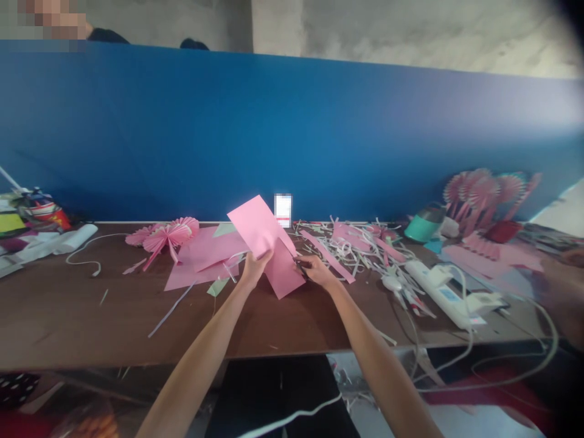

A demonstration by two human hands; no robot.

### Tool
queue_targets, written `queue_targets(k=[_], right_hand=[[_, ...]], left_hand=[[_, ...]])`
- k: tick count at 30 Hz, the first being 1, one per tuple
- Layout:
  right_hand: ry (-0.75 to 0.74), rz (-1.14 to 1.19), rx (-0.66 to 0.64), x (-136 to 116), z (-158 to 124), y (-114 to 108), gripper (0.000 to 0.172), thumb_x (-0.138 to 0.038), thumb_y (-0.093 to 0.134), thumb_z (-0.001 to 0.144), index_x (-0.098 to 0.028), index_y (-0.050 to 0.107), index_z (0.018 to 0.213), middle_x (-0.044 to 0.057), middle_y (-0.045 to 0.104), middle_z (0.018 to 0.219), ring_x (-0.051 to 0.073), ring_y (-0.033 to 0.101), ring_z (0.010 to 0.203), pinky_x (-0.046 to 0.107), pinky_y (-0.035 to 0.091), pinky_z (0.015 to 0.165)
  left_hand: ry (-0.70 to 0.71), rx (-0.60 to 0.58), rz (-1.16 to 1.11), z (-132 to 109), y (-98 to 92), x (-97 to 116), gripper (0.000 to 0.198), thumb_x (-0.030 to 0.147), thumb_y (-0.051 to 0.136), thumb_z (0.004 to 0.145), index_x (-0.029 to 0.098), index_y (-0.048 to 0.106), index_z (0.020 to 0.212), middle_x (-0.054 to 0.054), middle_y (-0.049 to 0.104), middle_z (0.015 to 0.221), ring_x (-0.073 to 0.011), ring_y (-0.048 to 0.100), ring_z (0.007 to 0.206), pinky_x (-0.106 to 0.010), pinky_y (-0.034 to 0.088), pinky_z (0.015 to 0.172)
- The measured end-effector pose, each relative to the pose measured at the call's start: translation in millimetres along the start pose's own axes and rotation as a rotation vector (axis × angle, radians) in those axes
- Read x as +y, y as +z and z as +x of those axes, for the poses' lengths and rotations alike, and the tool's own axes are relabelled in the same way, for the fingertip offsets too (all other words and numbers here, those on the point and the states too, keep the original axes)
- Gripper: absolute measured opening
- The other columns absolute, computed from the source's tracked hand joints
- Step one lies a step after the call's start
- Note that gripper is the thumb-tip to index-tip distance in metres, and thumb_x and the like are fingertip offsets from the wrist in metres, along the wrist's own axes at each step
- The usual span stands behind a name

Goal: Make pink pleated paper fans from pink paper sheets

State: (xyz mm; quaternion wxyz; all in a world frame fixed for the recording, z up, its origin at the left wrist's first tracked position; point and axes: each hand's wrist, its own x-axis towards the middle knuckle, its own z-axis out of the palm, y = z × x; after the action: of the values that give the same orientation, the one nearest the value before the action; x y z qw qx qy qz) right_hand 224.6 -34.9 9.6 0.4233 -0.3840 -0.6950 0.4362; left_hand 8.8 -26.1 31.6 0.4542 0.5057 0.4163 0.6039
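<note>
My left hand is closed on a sheet of pink paper, its thumb lying on the face of the sheet. The paper is held up at a slant above the table, and its lower part hangs toward me. At the right edge of the sheet my right hand is closed on small dark scissors, mostly hidden by the fingers. More pink sheets lie flat just left of my left hand, with a pale green scrap near them.
Pink folded paper fans lie at left; more fans stand at back right. Paper strips are heaped right of my hands, near a white power strip with cables. A phone leans against the blue partition. Another person's blurred arm is at right.
</note>
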Motion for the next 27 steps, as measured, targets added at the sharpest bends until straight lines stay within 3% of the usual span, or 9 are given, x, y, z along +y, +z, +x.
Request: queue_targets(k=[5, 11, 15, 20, 23, 27], right_hand=[[0.046, 0.029, 0.020, 2, 0, -1, 0.046, -0.040, 0.076, 0.067, -0.014, 0.073, 0.105, 0.004, 0.068, 0.078, 0.016, 0.059, 0.068, 0.025, 0.045, 0.060], [0.012, 0.007, 0.001, 3, 1, -1, 0.047, -0.039, 0.077, 0.066, -0.014, 0.073, 0.105, 0.007, 0.071, 0.087, 0.022, 0.064, 0.080, 0.031, 0.051, 0.069], [-0.013, 0.004, 0.008, -1, -2, 0, 0.046, -0.039, 0.075, 0.067, -0.014, 0.072, 0.106, 0.007, 0.071, 0.090, 0.022, 0.064, 0.084, 0.032, 0.052, 0.072], [0.082, 0.047, -0.001, -6, -5, 1, 0.041, -0.039, 0.071, 0.071, -0.012, 0.070, 0.103, 0.004, 0.067, 0.076, 0.013, 0.056, 0.057, 0.025, 0.047, 0.052], [0.066, 0.047, 0.057, -6, -4, 2, 0.041, -0.035, 0.073, 0.069, -0.014, 0.069, 0.104, 0.004, 0.067, 0.080, 0.014, 0.059, 0.065, 0.024, 0.047, 0.056], [0.032, 0.054, 0.061, -6, -3, 3, 0.041, -0.035, 0.071, 0.071, -0.016, 0.068, 0.107, 0.005, 0.067, 0.087, 0.016, 0.061, 0.076, 0.026, 0.049, 0.063]], left_hand=[[-0.058, -0.031, -0.092, 3, -3.5, -5, 0.039, 0.037, 0.080, 0.063, 0.011, 0.071, 0.090, -0.011, 0.072, 0.088, -0.0240, 0.067, 0.080, -0.032, 0.052, 0.069], [-0.034, 0.071, -0.175, 14, -10.8, -14, 0.041, 0.047, 0.075, 0.065, 0.011, 0.071, 0.086, -0.008, 0.070, 0.081, -0.0194, 0.065, 0.073, -0.030, 0.050, 0.067], [-0.024, 0.052, -0.108, 15, -12.4, -14, 0.039, 0.046, 0.076, 0.065, 0.011, 0.070, 0.083, -0.006, 0.068, 0.074, -0.0169, 0.061, 0.065, -0.026, 0.046, 0.059], [0.001, -0.018, 0.073, 10, -11.4, -13, 0.037, 0.044, 0.075, 0.067, 0.014, 0.057, 0.055, 0.004, 0.045, 0.046, -0.0076, 0.038, 0.044, -0.022, 0.026, 0.043], [0.027, -0.034, 0.116, 8, -8.9, -13, 0.042, 0.044, 0.074, 0.068, 0.015, 0.050, 0.050, 0.004, 0.039, 0.045, -0.0062, 0.031, 0.043, -0.023, 0.020, 0.042], [0.058, -0.088, 0.153, 6, -6.3, -11, 0.037, 0.042, 0.072, 0.071, 0.015, 0.054, 0.053, 0.002, 0.046, 0.048, -0.0083, 0.037, 0.046, -0.022, 0.025, 0.043]])
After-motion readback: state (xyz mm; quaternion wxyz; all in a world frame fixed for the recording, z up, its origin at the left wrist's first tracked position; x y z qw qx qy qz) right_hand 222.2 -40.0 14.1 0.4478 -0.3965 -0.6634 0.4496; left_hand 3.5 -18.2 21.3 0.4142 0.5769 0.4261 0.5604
